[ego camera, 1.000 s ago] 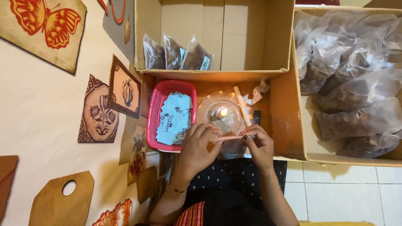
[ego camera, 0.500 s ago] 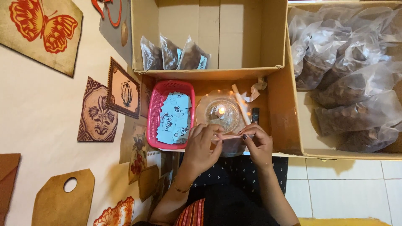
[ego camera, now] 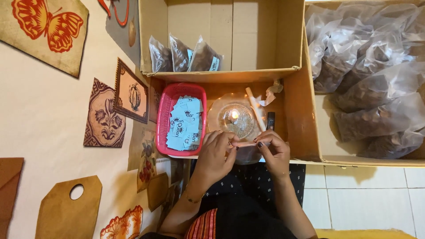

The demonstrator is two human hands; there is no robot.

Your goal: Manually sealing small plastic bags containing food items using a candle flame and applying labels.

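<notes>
Seen from above, cardboard box walls [ego camera: 297, 102] and a pink basket [ego camera: 164, 116] of blue labels [ego camera: 183, 124] hem in a narrow work space around a glass dish [ego camera: 237, 119] with a small flame. Just in front of it, the left hand [ego camera: 215, 156] and right hand [ego camera: 275, 152] meet. Both sets of fingers are pressed together, pinching the ends of a thin pinkish strip [ego camera: 245, 144] held level between them.

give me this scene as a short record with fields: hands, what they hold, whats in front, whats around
left hand: pinches one end of a thin pink strip
right hand: pinches the other end
in front: lit candle on a glass plate
left of plate: pink basket of blue paper tags
behind: cardboard box with three small filled bags
right: box of large plastic bags
</notes>
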